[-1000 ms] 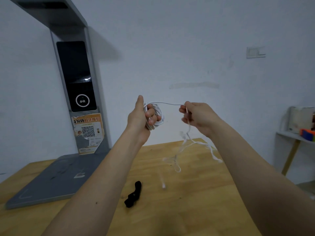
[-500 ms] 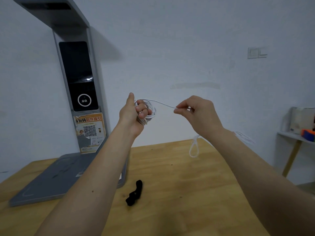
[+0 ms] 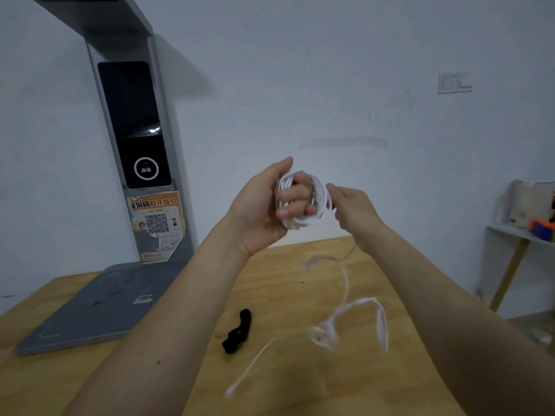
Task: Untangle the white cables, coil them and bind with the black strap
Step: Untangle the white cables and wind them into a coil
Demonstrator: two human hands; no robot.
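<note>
1. Nearest on the wooden surface [image 3: 300,382], a loose white cable end [image 3: 250,367] lies slanting from near left to far right, free of both hands.
2. Just beyond it, the black strap [image 3: 238,331] lies crumpled on the surface, below and near-left of the hands. Its long axis runs near to far, and the left forearm passes closest to it.
3. To the right of the strap, the slack tail [image 3: 345,310] of cable hangs in blurred loops. It drops from the right hand toward the surface; whether the loops touch the wood I cannot tell.
4. Raised above the far edge of the surface, the left hand [image 3: 264,208] grips the coil [image 3: 303,202], fingers curled through the white turns and thumb pointing up.
5. The right hand [image 3: 353,210] sits just right of the coil, fingers closed on the strand that feeds into it. The hands are nearly touching.
6. My judgement: the coming move turns on the slack lying below and near-right, so the right hand draws it up and around the coil. The strap waits until winding ends.
7. Farther left, a grey stand [image 3: 132,124] carries an orange sticker [image 3: 156,223] with a QR code and Chinese characters too blurred to read in full.
8. On the far wall is a switch plate [image 3: 454,82]; no brand is visible.
</note>
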